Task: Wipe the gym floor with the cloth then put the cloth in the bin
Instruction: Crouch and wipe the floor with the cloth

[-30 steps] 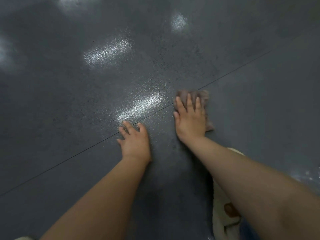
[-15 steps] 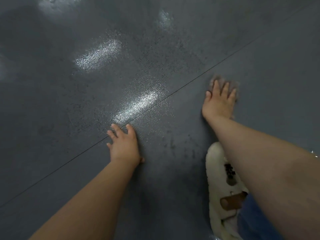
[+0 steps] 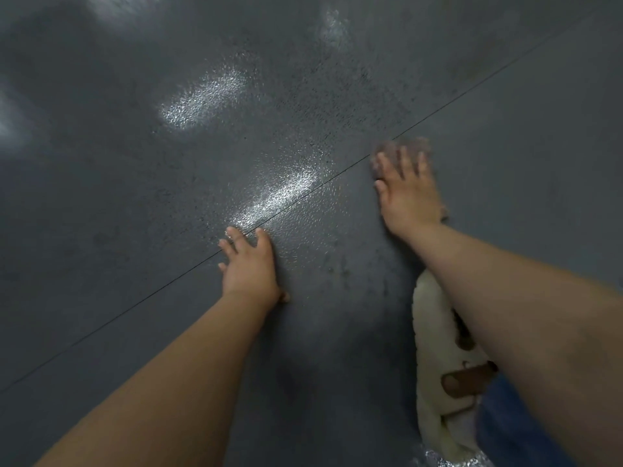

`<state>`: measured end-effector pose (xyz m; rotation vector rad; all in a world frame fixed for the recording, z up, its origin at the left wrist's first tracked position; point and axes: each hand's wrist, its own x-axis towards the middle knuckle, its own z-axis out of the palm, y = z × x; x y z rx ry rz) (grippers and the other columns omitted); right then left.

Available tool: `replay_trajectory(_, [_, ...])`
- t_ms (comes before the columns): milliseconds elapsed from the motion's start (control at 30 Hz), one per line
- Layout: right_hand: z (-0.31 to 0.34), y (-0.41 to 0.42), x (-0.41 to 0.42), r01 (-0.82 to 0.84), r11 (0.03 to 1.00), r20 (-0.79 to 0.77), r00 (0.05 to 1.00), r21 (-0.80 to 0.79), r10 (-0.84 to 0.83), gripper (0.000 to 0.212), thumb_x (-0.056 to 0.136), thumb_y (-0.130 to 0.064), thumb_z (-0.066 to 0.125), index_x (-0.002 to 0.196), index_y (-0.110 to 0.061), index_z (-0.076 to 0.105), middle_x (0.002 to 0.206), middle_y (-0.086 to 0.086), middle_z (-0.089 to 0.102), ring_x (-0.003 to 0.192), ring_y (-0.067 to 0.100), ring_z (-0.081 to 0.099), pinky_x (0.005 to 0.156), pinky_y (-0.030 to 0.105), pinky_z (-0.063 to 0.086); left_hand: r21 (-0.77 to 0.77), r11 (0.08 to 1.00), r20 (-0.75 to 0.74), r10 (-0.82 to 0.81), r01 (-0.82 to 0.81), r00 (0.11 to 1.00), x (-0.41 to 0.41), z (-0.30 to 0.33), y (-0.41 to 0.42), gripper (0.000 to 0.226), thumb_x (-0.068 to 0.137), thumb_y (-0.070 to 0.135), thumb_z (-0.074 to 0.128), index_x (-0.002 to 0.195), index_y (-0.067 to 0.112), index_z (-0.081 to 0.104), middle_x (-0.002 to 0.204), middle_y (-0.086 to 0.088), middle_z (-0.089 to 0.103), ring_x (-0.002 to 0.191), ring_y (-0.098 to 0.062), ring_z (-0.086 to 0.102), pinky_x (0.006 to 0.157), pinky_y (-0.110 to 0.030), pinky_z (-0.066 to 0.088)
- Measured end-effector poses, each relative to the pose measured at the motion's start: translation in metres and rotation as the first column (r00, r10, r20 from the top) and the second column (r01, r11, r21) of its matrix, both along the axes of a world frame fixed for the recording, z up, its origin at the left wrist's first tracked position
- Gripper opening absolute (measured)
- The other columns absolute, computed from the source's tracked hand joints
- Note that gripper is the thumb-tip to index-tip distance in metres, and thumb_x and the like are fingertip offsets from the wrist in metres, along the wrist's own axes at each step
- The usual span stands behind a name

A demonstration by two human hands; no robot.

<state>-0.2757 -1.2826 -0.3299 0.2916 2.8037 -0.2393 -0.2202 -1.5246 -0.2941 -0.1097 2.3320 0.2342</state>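
The dark grey gym floor (image 3: 168, 197) fills the view, with a thin seam running diagonally across it. My right hand (image 3: 409, 193) lies flat with fingers spread on a small brownish cloth (image 3: 409, 145), pressing it to the floor just right of the seam; only the cloth's blurred far edge shows beyond my fingertips. My left hand (image 3: 251, 264) rests flat on the floor, fingers straight, its fingertips on the seam. No bin is in view.
A white shoe (image 3: 435, 365) on my foot stands on the floor under my right forearm, with blue trouser fabric (image 3: 515, 429) beside it. Bright light reflections (image 3: 209, 96) gleam on the floor ahead.
My right hand swept the cloth to the right and farther away across the seam, then came back a little leftward. My left hand has stayed planted on the floor.
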Motion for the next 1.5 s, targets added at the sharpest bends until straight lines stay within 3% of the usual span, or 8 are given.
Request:
replay_trajectory(233, [-0.010,-0.065,0.045,0.497,0.864,-0.048,0.864,-0.075,-0.501,0.055,0.099,-0.034,0.037,0.151,-0.028,0.019,0.160,0.006,0.007,0.145,0.035,-0.001,0.116,0.047,-0.001,0.016,1.000,-0.012,0.025,-0.025,1.000,0.000,-0.001,0.002,0.117,0.067,0.026,0.085,0.149,0.011,0.003,0.151,-0.030,-0.016,0.141,-0.047,-0.007,0.111,-0.056,0.017])
replay_trajectory(467, [-0.009,-0.159,0.111,-0.023,0.997,-0.020,1.000,-0.072,0.022,0.054,0.083,-0.038,0.034,0.131,-0.027,0.056,0.139,0.009,0.052,0.127,0.038,0.047,0.102,0.053,0.038,0.173,0.984,-0.076,0.047,-0.033,0.996,0.012,-0.005,-0.013,0.105,0.078,0.026,0.075,0.152,0.016,0.002,0.153,-0.022,-0.022,0.143,-0.039,-0.015,0.117,-0.050,0.009])
replay_trajectory(667, [-0.016,-0.111,0.082,-0.595,0.802,-0.107,0.801,-0.046,0.589,0.048,0.089,-0.042,0.036,0.131,-0.029,0.056,0.141,0.008,0.049,0.131,0.036,0.044,0.105,0.049,0.035,0.185,0.972,-0.071,-0.131,0.143,0.989,0.028,0.000,-0.062,0.124,0.065,0.019,0.086,0.152,0.026,-0.002,0.156,-0.004,-0.024,0.146,-0.023,-0.012,0.117,-0.033,0.008])
replay_trajectory(800, [-0.010,-0.099,0.048,-0.419,0.907,-0.037,0.908,-0.044,0.418,0.050,0.100,-0.041,0.030,0.149,-0.034,0.022,0.160,0.003,0.009,0.146,0.030,0.002,0.118,0.045,0.005,0.091,0.991,-0.086,-0.091,0.098,0.992,0.047,0.005,-0.082,0.125,0.065,0.025,0.086,0.151,0.029,-0.005,0.156,-0.005,-0.022,0.145,-0.024,-0.014,0.118,-0.036,0.007])
replay_trajectory(1033, [0.000,-0.139,0.069,-0.012,0.999,-0.003,1.000,-0.044,0.012,0.055,0.101,-0.035,0.031,0.152,-0.029,0.012,0.160,0.005,-0.001,0.146,0.032,-0.006,0.116,0.046,0.000,-0.050,0.999,-0.089,-0.003,-0.001,0.996,0.089,0.013,-0.104,0.123,0.068,0.035,0.083,0.151,0.026,-0.007,0.157,-0.008,-0.012,0.146,-0.026,-0.003,0.117,-0.036,0.010])
replay_trajectory(1200, [0.002,-0.209,0.124,-0.405,0.909,0.037,0.911,-0.101,0.411,0.056,0.101,-0.037,0.029,0.152,-0.031,0.007,0.160,0.005,-0.005,0.145,0.033,-0.007,0.116,0.045,-0.003,-0.106,0.986,-0.091,0.120,-0.130,0.989,0.113,0.015,-0.115,0.122,0.069,0.035,0.082,0.151,0.023,-0.007,0.157,-0.013,-0.012,0.146,-0.028,-0.003,0.117,-0.037,0.011])
replay_trajectory(1367, [-0.007,-0.228,0.154,-0.830,0.511,-0.016,0.527,-0.221,0.850,0.053,0.090,-0.043,0.027,0.136,-0.031,0.049,0.149,0.005,0.040,0.139,0.034,0.031,0.110,0.048,0.028,-0.204,0.953,-0.026,0.225,-0.225,0.974,0.137,0.012,-0.124,0.118,0.074,0.035,0.079,0.151,0.023,-0.011,0.156,-0.014,-0.017,0.145,-0.034,-0.004,0.115,-0.045,0.016])
replay_trajectory(1500, [-0.013,-0.200,0.114,-0.805,0.584,-0.071,0.592,-0.105,0.803,0.053,0.093,-0.045,0.030,0.141,-0.028,0.044,0.151,0.010,0.036,0.141,0.037,0.025,0.113,0.047,0.022,-0.147,0.945,0.027,0.298,-0.292,0.954,0.139,0.012,-0.129,0.117,0.075,0.033,0.079,0.151,0.025,-0.010,0.157,-0.008,-0.019,0.145,-0.037,-0.003,0.108,-0.047,0.032])
